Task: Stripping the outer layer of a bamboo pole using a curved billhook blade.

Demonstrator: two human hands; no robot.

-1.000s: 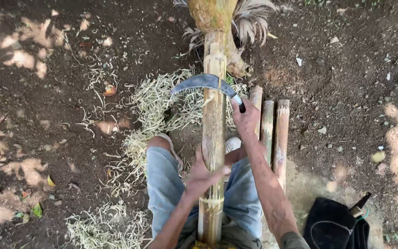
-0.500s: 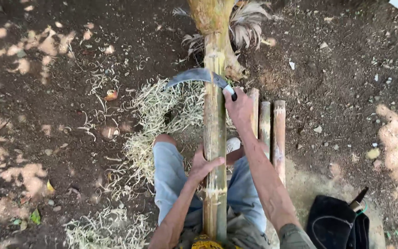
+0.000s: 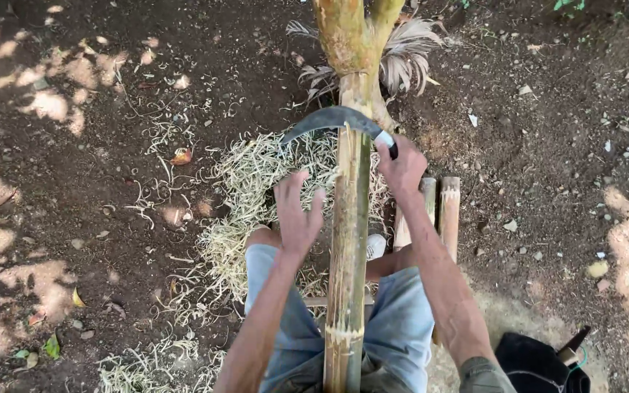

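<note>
A long bamboo pole runs away from me between my knees, its far end resting against a tree base. My right hand grips the handle of a curved sickle-like knife, whose dark blade lies across the pole near its far end. My left hand hovers just left of the pole with fingers spread, holding nothing. A heap of pale bamboo shavings lies under and left of the pole.
Three short bamboo pieces lie side by side right of the pole. A black bag with a tool handle sticking out sits at the lower right. Dark soil with pebbles and dry leaves surrounds me.
My left hand has let go of the pole and moved up and left, fingers opening. The knife has slid farther along the pole toward the tree.
</note>
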